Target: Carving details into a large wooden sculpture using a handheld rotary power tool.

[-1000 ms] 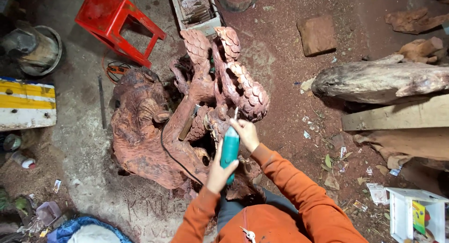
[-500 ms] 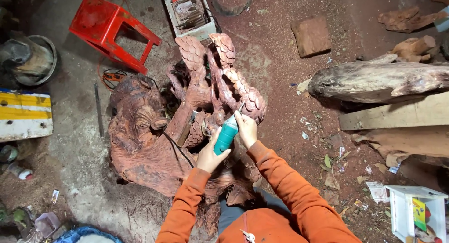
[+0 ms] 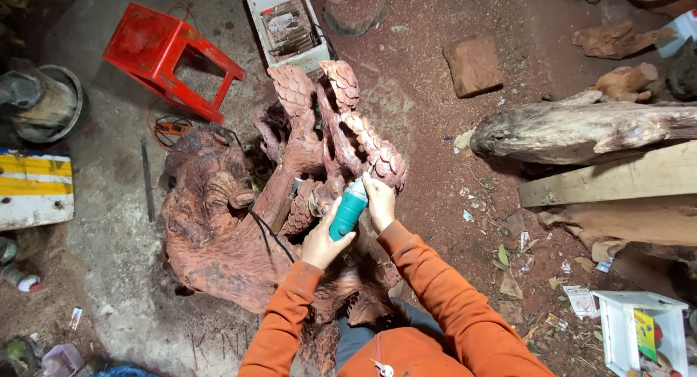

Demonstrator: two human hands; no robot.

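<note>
left hand [image 3: 321, 240] – teal grinder [image 3: 348, 209] (both hands) | right hand [image 3: 380, 201] – wood carving [image 3: 239, 224]

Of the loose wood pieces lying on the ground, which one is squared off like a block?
The reddish block beyond the carving; the log and chunks at right are rough and irregular.

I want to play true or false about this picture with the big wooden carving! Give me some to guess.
1. Both hands hold a teal power tool. True: the left hand grips its rear, the right hand its front.
2. The stool is blue. False: it is red.
3. The carving has scale-like patterns. True.
4. The person wears green sleeves. False: the sleeves are orange.
5. A log lies to the right of the carving. True.
</note>
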